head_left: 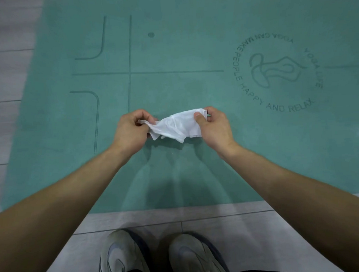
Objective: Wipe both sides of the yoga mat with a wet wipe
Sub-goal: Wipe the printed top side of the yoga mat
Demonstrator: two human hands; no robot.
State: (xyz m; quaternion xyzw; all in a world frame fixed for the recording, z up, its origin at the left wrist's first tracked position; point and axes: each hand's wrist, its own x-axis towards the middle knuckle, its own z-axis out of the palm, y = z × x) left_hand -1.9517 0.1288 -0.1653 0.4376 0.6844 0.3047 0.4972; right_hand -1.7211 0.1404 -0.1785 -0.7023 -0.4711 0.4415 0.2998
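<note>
indoor exercise spot; yoga mat (191, 42) on tiled floor (229, 216)

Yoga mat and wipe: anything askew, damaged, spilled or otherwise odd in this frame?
Nothing stands out. The green yoga mat lies flat on the tiled floor with its printed side up and no visible tears or spills. The wet wipe is crumpled, held above the mat between the left hand and the right hand.

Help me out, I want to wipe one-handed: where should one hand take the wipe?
Judging by its pose, grip the bunched middle of the wet wipe from above; it hangs crumpled between the left hand and right hand, which pinch its ends above the yoga mat.
</note>
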